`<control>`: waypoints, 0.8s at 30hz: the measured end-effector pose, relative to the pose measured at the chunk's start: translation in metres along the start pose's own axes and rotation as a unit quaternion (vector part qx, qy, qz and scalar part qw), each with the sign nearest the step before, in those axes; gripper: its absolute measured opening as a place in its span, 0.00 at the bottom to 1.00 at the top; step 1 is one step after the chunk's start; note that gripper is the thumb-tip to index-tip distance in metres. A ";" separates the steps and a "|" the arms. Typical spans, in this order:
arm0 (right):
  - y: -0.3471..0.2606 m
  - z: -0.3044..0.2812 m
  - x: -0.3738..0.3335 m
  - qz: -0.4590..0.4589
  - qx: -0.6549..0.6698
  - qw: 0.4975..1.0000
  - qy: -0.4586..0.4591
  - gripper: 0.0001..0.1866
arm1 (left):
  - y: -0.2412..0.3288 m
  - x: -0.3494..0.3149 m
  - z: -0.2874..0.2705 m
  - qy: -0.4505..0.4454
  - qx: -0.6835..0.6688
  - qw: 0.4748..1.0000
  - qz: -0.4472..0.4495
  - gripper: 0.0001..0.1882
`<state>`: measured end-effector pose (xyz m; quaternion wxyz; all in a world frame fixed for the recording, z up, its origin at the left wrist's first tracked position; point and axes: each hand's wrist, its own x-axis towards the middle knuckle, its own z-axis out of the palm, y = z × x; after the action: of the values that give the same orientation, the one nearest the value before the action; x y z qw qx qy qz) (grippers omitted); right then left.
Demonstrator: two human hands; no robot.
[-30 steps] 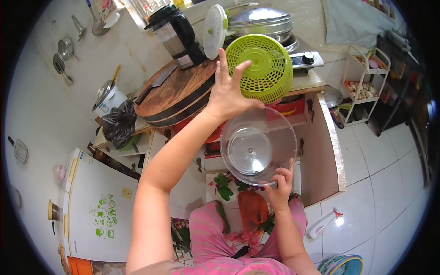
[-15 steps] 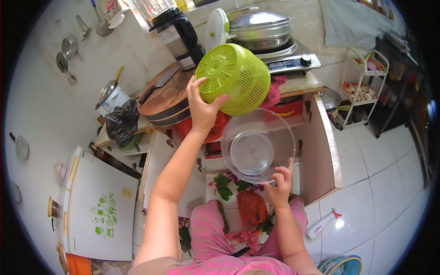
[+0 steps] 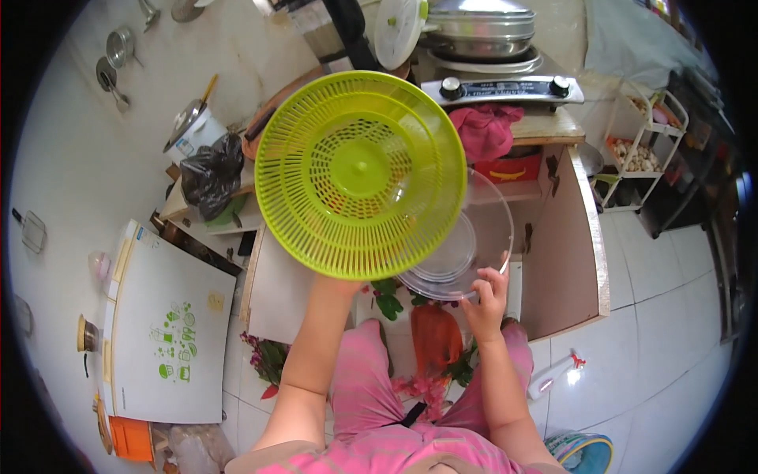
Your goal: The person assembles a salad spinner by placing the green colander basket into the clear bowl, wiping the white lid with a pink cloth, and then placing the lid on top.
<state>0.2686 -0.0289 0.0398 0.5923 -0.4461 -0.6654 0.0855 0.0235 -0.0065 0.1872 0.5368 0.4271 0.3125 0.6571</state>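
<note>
green slotted basket — mouth facing camera | clear round bowl — overlapping its lower right in view

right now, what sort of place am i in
Most likely a home kitchen: a steel steamer stands by a cooktop with two knobs, a sieve hangs on the left wall, and a green slotted basket is held up.

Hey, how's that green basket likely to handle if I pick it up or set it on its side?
The green basket is probably light for its size, being thin plastic full of slots. Its evenly round rim suggests it's fairly stiff. That round outline might also let it roll on its side.
</note>
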 end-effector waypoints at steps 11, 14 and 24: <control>-0.033 -0.028 -0.023 -0.099 -0.088 0.991 -0.025 0.25 | -0.008 -0.077 0.025 -0.114 -0.327 0.829 -0.439 0.35; -0.044 -0.046 -0.028 -0.128 -0.140 0.982 -0.008 0.23 | -0.017 -0.089 0.021 -0.085 -0.179 0.893 -0.404 0.40; -0.067 -0.064 -0.048 -0.112 -0.149 0.982 -0.011 0.18 | -0.012 -0.128 0.028 0.004 0.583 0.809 -0.073 0.18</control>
<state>0.2863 -0.1284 0.0673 0.5177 -0.4515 -0.7227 -0.0764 0.0614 -0.1292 0.1607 0.2316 0.6335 0.6692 0.3117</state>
